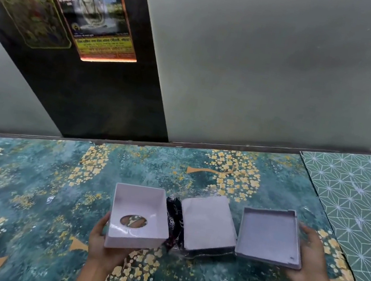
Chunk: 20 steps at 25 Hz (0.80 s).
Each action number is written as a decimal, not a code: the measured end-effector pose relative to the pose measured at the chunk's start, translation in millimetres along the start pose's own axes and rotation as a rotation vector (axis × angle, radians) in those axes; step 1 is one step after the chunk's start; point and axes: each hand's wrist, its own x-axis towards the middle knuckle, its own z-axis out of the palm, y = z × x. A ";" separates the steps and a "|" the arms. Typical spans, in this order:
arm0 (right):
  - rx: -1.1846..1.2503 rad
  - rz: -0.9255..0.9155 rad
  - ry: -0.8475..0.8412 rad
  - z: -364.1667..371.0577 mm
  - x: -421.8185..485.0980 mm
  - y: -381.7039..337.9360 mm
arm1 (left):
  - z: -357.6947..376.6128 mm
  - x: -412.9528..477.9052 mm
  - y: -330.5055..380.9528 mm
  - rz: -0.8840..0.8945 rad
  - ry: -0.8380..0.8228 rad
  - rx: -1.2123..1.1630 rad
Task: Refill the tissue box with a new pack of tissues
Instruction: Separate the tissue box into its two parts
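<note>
Left hand [101,240] closed around the near left corner of the white box shell [139,217], open side up, oval slot showing the mat [25,182] beneath. Right hand [309,256] gripping the right edge of the shallow grey lid [270,238]. Between them, touching neither hand, the tissue pack [206,227]: white, in clear wrap, dark printed end facing the shell.

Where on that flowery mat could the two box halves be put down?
Bare mat stretches left of the box shell, and behind everything toward the wall. The middle is crowded: shell, tissue pack and base lid sit close together, hands at both ends.
</note>
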 end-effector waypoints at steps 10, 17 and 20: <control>-1.175 -0.650 0.378 7.7 28.3 10.3 | 48.8 6.2 5.0 0.593 0.896 1.365; -1.301 -0.390 -0.157 73.6 43.1 66.2 | 122.6 42.6 -98.9 -0.131 0.309 1.474; -1.235 -0.387 -0.122 77.7 41.0 75.0 | 138.7 53.3 -109.8 -0.210 0.452 1.314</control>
